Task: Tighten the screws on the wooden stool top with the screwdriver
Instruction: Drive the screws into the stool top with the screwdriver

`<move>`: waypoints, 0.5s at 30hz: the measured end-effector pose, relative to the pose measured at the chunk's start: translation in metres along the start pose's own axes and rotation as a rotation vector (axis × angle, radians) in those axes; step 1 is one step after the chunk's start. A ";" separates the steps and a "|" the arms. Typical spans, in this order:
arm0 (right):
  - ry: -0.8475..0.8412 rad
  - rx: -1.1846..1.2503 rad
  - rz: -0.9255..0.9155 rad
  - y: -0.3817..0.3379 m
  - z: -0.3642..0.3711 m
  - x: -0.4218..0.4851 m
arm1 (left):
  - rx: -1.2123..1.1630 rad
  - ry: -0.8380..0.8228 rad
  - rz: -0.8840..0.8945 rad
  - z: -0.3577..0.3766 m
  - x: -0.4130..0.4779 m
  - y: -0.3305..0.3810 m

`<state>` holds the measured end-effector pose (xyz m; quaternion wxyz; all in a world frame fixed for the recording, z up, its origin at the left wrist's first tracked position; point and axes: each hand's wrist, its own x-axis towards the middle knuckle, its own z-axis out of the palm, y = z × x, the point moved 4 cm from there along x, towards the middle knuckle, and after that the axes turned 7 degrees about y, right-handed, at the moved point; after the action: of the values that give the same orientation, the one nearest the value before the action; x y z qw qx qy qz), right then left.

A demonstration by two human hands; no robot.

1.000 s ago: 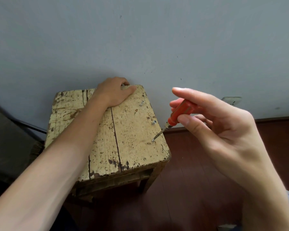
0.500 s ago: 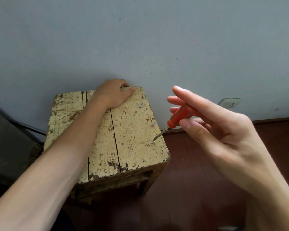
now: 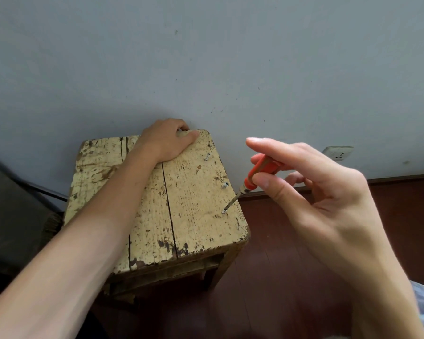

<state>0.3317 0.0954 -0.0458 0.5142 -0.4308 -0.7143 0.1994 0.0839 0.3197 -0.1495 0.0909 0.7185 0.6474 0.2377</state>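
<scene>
On stool top [image 3: 194,216]: three screws ran down the right edge: far screw [image 3: 207,157], middle screw [image 3: 226,184], near screw [image 3: 223,211]. All looked proud of the wood, but the view was too small to be sure.
screwdriver [image 3: 260,170]: orange handle, tilted, tip sat on the near screw.
right hand [image 3: 316,194]: you pinched the handle between thumb and fingers, index finger straight out.
left hand [image 3: 165,140]: you gripped the far edge, fingers curled over it.
wall socket [image 3: 337,152]: low on the grey wall.

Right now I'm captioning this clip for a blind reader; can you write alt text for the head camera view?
A right hand pinches an orange screwdriver, its tip on the nearest screw near the right edge of a worn, cream-painted wooden stool. The left hand grips the stool's far edge, beside a grey wall.
</scene>
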 end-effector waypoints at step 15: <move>0.049 0.032 0.035 0.000 0.001 -0.001 | 0.004 -0.001 0.002 0.000 0.000 0.001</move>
<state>0.3311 0.0951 -0.0470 0.5349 -0.4397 -0.6906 0.2088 0.0846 0.3197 -0.1489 0.0896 0.7193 0.6472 0.2361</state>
